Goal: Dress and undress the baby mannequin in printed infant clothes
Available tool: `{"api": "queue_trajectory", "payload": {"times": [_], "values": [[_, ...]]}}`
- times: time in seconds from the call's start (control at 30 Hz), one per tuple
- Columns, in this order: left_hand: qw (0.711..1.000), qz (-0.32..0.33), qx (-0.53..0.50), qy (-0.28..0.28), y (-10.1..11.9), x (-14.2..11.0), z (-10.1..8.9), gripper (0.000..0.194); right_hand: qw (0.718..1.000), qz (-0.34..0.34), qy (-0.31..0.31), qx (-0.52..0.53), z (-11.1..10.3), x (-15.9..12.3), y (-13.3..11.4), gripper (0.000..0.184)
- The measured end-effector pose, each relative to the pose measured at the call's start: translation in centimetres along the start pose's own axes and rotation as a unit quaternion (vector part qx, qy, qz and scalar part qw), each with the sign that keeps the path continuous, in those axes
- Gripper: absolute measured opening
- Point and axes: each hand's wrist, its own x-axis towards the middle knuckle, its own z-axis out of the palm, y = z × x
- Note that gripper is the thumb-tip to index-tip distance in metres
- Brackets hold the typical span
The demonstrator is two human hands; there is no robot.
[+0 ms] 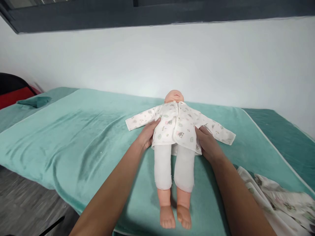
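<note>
On green cloth, doll [174, 164] in printed top [180, 126] btwn both hands [147, 133].

We observe a white wall [98, 62] behind the bed [283, 137], below a dark frame [157, 13]. The bed bears a green sheet [71, 131], creased at left. We record a black-and-red object [14, 88] at far left and grey floor [27, 193] at lower left.

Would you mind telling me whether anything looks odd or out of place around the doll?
Nothing looks spilled. Oddly, the baby doll shows no hands at the cuffs of its printed jacket. A patterned cloth lies crumpled at lower right, and the teal blanket is creased.
</note>
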Motion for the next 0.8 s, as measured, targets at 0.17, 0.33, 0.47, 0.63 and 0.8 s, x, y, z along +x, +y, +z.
{"api": "queue_trajectory", "payload": {"times": [0.17,0.33,0.47,0.63,0.8], "values": [[0.999,0.031,0.035,0.005,0.4,0.9,0.3,0.041,0.999,-0.009,0.009,0.031,0.2,0.6,0.3,0.027],[0.990,0.088,0.103,0.035,0.2,2.0,0.1,0.041,0.995,-0.012,-0.023,0.097,0.2,1.0,0.5,0.026],[0.954,0.136,0.244,0.111,-0.2,1.8,-0.5,0.045,0.988,0.017,-0.050,0.143,-0.3,1.3,0.6,0.035],[0.952,0.146,0.248,0.104,-0.5,1.1,-1.1,0.040,0.986,0.000,-0.044,0.162,-0.4,1.4,0.7,0.040],[0.983,0.081,0.149,0.074,-0.2,0.2,-1.1,0.038,0.990,-0.033,-0.005,0.140,-0.4,1.7,1.0,0.037]]}}
